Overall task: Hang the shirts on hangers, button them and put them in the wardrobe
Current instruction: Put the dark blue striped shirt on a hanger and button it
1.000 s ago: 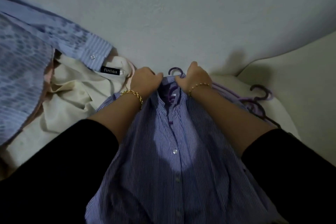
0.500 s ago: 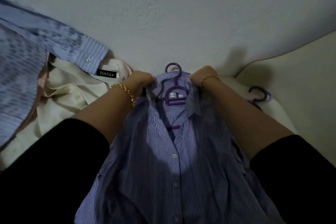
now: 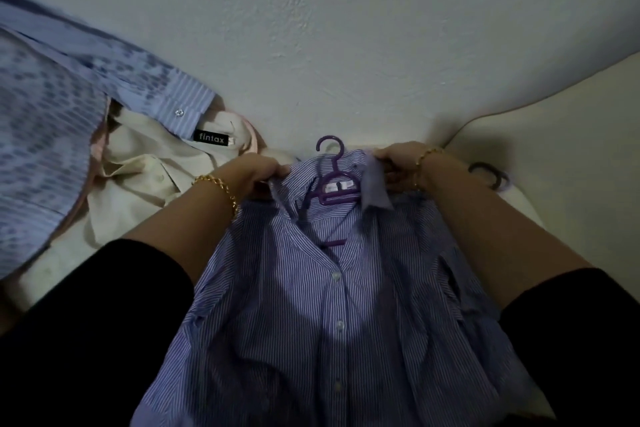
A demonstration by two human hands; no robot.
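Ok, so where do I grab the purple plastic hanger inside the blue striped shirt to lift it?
Probably best to take the purple plastic hanger by its bare hook, reaching in from the far side, above the collar. Only the hook and neck stick out. The blue striped shirt covers its arms.

"fintax" — white on a black label (image 3: 212, 139) (cream shirt (image 3: 145, 170) collar)
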